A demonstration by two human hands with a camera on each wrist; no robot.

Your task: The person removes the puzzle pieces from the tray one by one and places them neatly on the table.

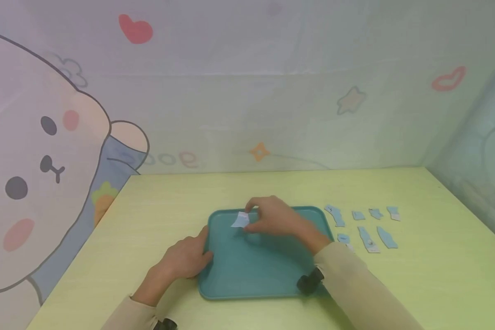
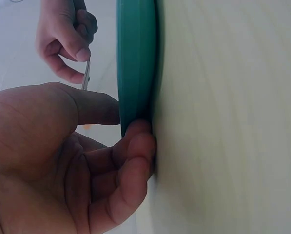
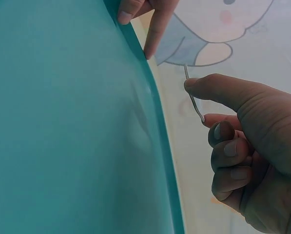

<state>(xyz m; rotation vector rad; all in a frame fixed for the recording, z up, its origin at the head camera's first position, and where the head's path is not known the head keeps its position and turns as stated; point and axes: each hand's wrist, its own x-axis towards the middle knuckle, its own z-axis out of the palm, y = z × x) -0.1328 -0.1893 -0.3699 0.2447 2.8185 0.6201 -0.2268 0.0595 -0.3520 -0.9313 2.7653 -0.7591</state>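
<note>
A teal tray [image 1: 255,270] lies on the table in the head view. My left hand [image 1: 184,257] grips its left edge; in the left wrist view the thumb [image 2: 99,108] meets the rim and curled fingers [image 2: 130,180] reach the underside. Over the tray's far left part, my right hand [image 1: 274,217] pinches a small light blue and white flat piece [image 1: 241,220] between thumb and finger. Seen edge-on in the right wrist view, this piece [image 3: 193,97] is thin, slightly bent, and held above the tray surface.
Right of the tray lie several irregular light blue and white pieces, among them a long one [image 1: 335,215], a pointed one [image 1: 387,237] and a small one [image 1: 358,215]. The pale yellow table [image 1: 169,192] meets a printed cloth backdrop [image 1: 231,105] behind.
</note>
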